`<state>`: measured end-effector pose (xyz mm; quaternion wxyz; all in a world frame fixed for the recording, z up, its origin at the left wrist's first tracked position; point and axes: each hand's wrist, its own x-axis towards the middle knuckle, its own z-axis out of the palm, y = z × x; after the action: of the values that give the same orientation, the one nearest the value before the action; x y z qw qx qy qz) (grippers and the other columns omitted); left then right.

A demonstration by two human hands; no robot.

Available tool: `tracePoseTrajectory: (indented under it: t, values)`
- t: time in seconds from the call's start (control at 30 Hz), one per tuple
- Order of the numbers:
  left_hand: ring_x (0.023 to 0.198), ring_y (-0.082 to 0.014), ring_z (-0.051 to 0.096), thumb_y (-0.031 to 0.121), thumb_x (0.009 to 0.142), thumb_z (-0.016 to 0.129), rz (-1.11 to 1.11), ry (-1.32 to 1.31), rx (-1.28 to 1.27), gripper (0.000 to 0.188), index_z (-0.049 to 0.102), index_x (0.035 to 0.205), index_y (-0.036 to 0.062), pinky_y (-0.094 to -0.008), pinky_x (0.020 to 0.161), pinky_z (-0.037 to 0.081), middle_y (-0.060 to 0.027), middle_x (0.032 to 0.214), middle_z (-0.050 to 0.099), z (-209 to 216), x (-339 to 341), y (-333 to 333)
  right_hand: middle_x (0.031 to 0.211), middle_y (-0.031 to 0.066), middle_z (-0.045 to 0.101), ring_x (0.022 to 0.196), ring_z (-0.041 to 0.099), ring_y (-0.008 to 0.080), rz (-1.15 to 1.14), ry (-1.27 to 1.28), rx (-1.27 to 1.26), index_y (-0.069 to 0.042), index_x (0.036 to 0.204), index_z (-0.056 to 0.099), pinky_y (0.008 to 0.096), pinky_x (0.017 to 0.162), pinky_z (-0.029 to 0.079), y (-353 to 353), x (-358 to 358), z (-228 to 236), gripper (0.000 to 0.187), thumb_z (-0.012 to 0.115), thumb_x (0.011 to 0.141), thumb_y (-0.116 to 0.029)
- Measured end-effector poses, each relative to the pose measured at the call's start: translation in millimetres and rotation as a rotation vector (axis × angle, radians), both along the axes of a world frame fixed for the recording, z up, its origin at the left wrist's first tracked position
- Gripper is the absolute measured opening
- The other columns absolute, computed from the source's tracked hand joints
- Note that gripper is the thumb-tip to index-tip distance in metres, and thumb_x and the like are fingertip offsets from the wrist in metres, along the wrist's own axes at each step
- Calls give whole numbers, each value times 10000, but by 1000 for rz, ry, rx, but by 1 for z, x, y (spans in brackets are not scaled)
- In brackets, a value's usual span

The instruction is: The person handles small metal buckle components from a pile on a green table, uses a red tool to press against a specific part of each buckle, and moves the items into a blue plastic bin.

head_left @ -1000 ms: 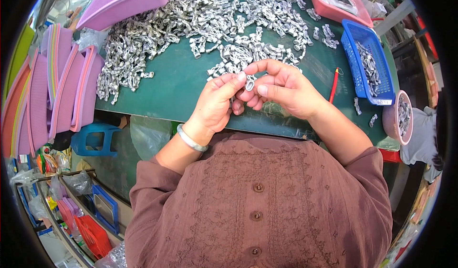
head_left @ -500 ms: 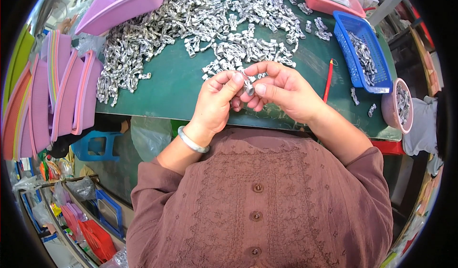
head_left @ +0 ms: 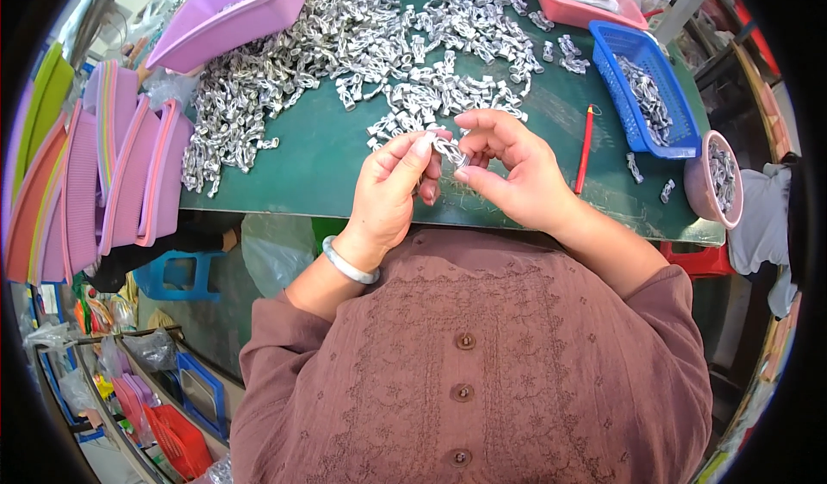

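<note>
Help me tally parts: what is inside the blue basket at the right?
The blue basket holds heaped small silvery pieces; the upper ones show. Whatever lies beneath is covered, so no full count.

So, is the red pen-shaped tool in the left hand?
No, the left hand pinches a small silvery piece, while the red pen-shaped tool lies on the green table.

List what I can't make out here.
All in the head view:
Silver piece: left end covered by the thumb of the left hand.
Contact between that piece and the right hand: too small to tell, partly behind fingers.
Pile of pieces: upper ones hide those beneath.
Purple tray: cut off by the top edge.
</note>
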<state>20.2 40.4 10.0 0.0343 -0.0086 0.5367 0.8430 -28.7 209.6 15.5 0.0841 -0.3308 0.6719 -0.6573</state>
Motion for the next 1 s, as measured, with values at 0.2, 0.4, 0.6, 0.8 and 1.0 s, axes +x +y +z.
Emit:
tracePoseTrajectory:
  t: [0.2,0.4,0.6,0.8,1.0]
  values:
    - [558,-79,439,226,930,460,-57,23,-7,290,561,1087,4,-220,523,379,5,713,501,3,5,3,818,53,597,704,556,108,-61,202,36,-32,1133,472,249,623,458,6,5,2,419,638,750,10]
    - [552,-57,453,171,908,493,-71,19,18,214,587,1036,27,-189,508,383,18,711,523,9,8,11,832,44,599,720,561,94,-65,52,3,-33,1124,472,239,610,448,15,11,2,412,643,751,0]
    - [544,-46,458,92,858,554,-35,18,-45,176,592,1014,19,-183,500,381,18,693,538,13,12,18,849,31,599,755,564,81,-42,-62,-23,-23,1123,466,239,636,441,20,15,1,399,635,762,-14]
    - [539,-46,454,74,857,551,8,30,-119,164,602,1000,12,-181,496,372,20,690,537,16,16,23,863,34,600,801,564,88,1,-124,-30,-22,1131,461,243,682,439,21,18,2,391,622,775,-17]
    - [554,-41,477,80,847,573,42,91,-176,152,606,976,8,-171,497,383,3,754,579,17,18,24,881,41,606,821,563,93,55,-162,-42,-17,1148,446,253,718,438,19,20,4,387,601,793,-13]
